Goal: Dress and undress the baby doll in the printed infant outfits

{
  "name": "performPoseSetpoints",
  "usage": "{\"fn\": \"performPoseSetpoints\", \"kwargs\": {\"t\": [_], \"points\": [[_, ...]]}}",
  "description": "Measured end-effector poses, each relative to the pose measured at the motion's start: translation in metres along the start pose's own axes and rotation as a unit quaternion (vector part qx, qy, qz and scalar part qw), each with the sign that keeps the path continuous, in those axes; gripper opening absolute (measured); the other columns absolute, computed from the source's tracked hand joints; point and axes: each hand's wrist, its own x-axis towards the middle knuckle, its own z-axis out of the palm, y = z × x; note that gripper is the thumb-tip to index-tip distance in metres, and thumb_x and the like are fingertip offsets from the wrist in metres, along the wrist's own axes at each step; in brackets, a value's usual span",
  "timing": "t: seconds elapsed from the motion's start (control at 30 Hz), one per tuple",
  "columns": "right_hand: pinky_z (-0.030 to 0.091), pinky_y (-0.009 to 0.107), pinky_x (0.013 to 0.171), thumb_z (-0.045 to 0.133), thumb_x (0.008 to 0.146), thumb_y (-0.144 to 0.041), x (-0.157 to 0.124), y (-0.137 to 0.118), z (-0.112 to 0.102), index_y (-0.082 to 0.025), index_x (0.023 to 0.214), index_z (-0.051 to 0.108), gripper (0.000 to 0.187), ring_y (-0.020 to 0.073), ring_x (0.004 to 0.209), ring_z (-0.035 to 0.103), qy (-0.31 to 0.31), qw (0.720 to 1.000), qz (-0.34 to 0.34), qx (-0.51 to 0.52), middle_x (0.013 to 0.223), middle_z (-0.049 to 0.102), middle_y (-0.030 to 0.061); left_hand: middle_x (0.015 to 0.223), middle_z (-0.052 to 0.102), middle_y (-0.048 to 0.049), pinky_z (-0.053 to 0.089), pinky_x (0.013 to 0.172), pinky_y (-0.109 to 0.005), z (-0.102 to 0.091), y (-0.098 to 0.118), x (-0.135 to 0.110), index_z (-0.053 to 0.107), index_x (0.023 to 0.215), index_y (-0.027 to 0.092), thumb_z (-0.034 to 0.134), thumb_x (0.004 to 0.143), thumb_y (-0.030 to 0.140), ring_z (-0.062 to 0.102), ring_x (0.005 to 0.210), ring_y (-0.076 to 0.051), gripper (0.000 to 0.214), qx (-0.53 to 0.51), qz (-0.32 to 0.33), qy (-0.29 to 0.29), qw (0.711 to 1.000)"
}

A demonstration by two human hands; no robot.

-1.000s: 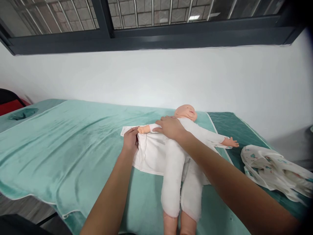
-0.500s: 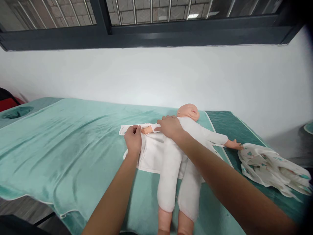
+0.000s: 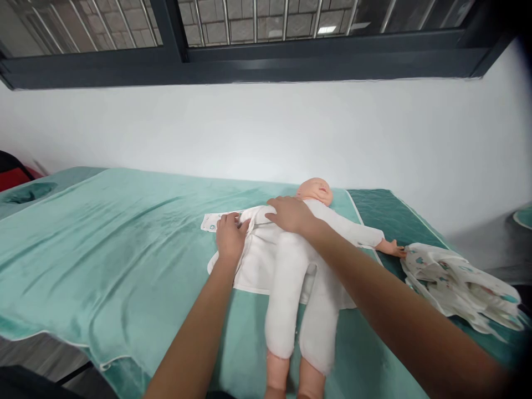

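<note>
A baby doll (image 3: 286, 277) in a white padded suit lies face up, its head away from me, on a spread white baby shirt (image 3: 255, 266). The shirt's printed sleeve end (image 3: 211, 221) sticks out at the left. My left hand (image 3: 230, 235) is closed on the shirt's edge by the doll's left-lying arm, thumb and fingers curled. Cloth and my fingers hide that arm's hand. My right hand (image 3: 293, 215) wraps over the doll's upper arm near the shoulder; its grip is partly hidden. The doll's other arm (image 3: 366, 235) stretches out to the right.
A crumpled white printed cloth (image 3: 461, 285) lies at the right, by the doll's outstretched hand. Green sheeting (image 3: 124, 244) covers the bed, which meets a white wall (image 3: 187, 133) below a dark window frame (image 3: 270, 64). A red and black object (image 3: 14, 174) is at far left.
White shirt cloth now covers the doll's left-lying forearm and hand, which were bare to view before. My left hand has shifted slightly right, while my right hand stays near the shoulder.
</note>
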Motion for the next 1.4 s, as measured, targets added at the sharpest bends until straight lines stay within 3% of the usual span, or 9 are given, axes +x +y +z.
{"fn": "performPoseSetpoints", "kwargs": {"t": [0.1, 0.17, 0.3, 0.4, 0.47, 0.77, 1.1, 1.3, 1.4], "points": [[0.042, 0.04, 0.095, 0.041, 0.097, -0.047, -0.023, 0.022, -0.01, -0.022, 0.131, 0.056, 0.045, 0.0288, 0.118, 0.056, 0.024, 0.996, 0.014, 0.08, 0.129, 0.063, 0.0108, 0.097, 0.063, -0.0103, 0.044, 0.087, -0.04, -0.001, 0.003, -0.003, 0.063, 0.09, 0.02, 0.061, 0.085, 0.034, 0.053, 0.098, -0.029, 0.015, 0.029, 0.021, -0.012, 0.999], [0.041, 0.037, 0.098, 0.04, 0.097, -0.046, -0.048, 0.039, -0.007, -0.022, 0.128, 0.058, 0.043, 0.0262, 0.122, 0.054, 0.097, 0.983, 0.04, 0.151, 0.13, 0.062, 0.0097, 0.092, 0.064, -0.009, 0.043, 0.084, -0.039, -0.003, 0.006, -0.006, 0.06, 0.083, 0.022, 0.056, 0.089, 0.032, 0.053, 0.096, -0.028, 0.013, 0.025, 0.039, -0.012, 0.999], [0.044, 0.039, 0.093, 0.04, 0.095, -0.048, -0.109, 0.066, 0.021, -0.017, 0.124, 0.06, 0.047, 0.0266, 0.105, 0.06, 0.328, 0.891, 0.254, 0.182, 0.121, 0.063, 0.0158, 0.088, 0.064, -0.0075, 0.043, 0.081, -0.036, -0.008, 0.013, -0.011, 0.057, 0.086, 0.023, 0.049, 0.093, 0.037, 0.056, 0.094, -0.026, 0.018, -0.019, 0.054, -0.01, 0.998], [0.046, 0.043, 0.083, 0.036, 0.094, -0.057, -0.14, 0.074, 0.043, -0.017, 0.126, 0.059, 0.056, 0.0304, 0.092, 0.064, 0.252, 0.876, 0.34, 0.231, 0.098, 0.07, 0.0146, 0.09, 0.064, -0.006, 0.043, 0.08, -0.034, -0.009, 0.016, -0.013, 0.057, 0.089, 0.023, 0.048, 0.093, 0.04, 0.059, 0.09, -0.023, 0.02, -0.067, 0.052, -0.022, 0.996], [0.046, 0.042, 0.082, 0.036, 0.093, -0.06, -0.147, 0.073, 0.05, -0.019, 0.133, 0.054, 0.06, 0.0305, 0.092, 0.065, 0.216, 0.867, 0.338, 0.295, 0.096, 0.072, 0.0123, 0.09, 0.065, -0.0048, 0.043, 0.08, -0.033, -0.01, 0.019, -0.014, 0.057, 0.089, 0.022, 0.048, 0.093, 0.04, 0.06, 0.088, -0.021, 0.02, -0.1, 0.046, -0.029, 0.994], [0.046, 0.041, 0.094, 0.046, 0.089, -0.06, -0.142, 0.061, 0.041, -0.021, 0.14, 0.051, 0.064, 0.0275, 0.107, 0.064, 0.244, 0.822, 0.306, 0.413, 0.117, 0.07, 0.0114, 0.092, 0.066, -0.0002, 0.042, 0.081, -0.028, -0.02, 0.047, -0.012, 0.057, 0.082, 0.022, 0.054, 0.087, 0.04, 0.058, 0.085, -0.016, 0.019, -0.233, -0.036, -0.096, 0.967], [0.048, 0.037, 0.086, 0.065, 0.08, -0.056, -0.128, 0.071, 0.048, -0.025, 0.137, 0.048, 0.067, 0.0224, 0.094, 0.062, 0.223, 0.766, 0.207, 0.566, 0.1, 0.068, 0.0053, 0.072, 0.05, 0.0038, 0.036, 0.067, -0.025, -0.015, 0.084, 0.006, 0.051, 0.078, 0.02, 0.055, 0.088, 0.043, 0.045, 0.069, -0.012, 0.025, -0.311, -0.089, -0.133, 0.937], [0.046, 0.036, 0.091, 0.071, 0.077, -0.053, -0.097, 0.077, 0.055, -0.026, 0.134, 0.05, 0.066, 0.0211, 0.098, 0.061, 0.155, 0.758, 0.147, 0.617, 0.107, 0.066, 0.0055, 0.068, 0.042, 0.0047, 0.032, 0.059, -0.025, -0.018, 0.095, 0.03, 0.046, 0.077, 0.02, 0.054, 0.088, 0.043, 0.037, 0.061, -0.011, 0.027, -0.317, -0.122, -0.144, 0.929], [0.048, 0.036, 0.085, 0.064, 0.083, -0.054, -0.092, 0.078, 0.065, -0.025, 0.135, 0.05, 0.062, 0.0209, 0.088, 0.061, 0.144, 0.788, 0.122, 0.586, 0.093, 0.064, 0.0024, 0.071, 0.044, 0.0041, 0.033, 0.06, -0.024, -0.018, 0.096, 0.037, 0.045, 0.077, 0.02, 0.055, 0.088, 0.044, 0.039, 0.063, -0.011, 0.027, -0.312, -0.115, -0.155, 0.93]]}}
